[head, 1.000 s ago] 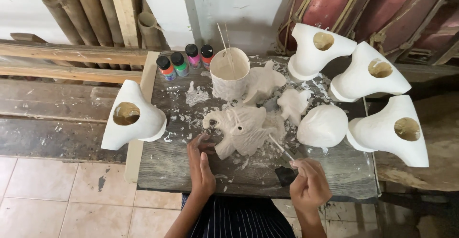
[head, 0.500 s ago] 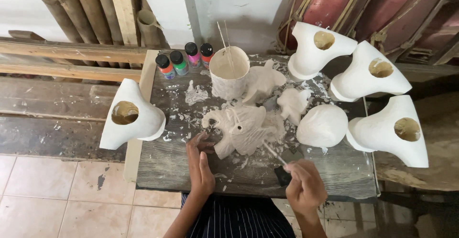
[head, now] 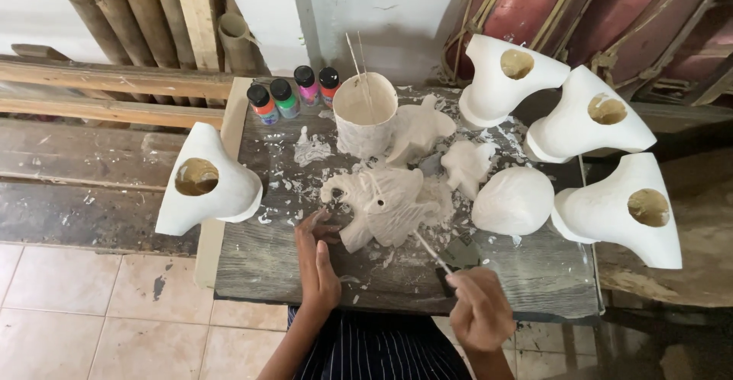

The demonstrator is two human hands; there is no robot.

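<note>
The plaster-splattered desk (head: 267,273) is crowded. The white carved figure (head: 389,204) lies at its middle, ringed by four white hollow busts, one at the left edge (head: 202,185). The left hand (head: 317,262) lies flat, fingers together, tips touching the figure. The right hand (head: 481,311) has its fingers clamped on a thin tool (head: 429,249) touching the figure. Push too hard and I'd guess a carved edge chips.

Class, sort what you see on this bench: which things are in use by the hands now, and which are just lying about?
In use:
left hand on the white figure
right hand holding a thin stick to it

Lying about:
paint bottles
white pot
round piece
four hollow white shapes, one at the left
</note>
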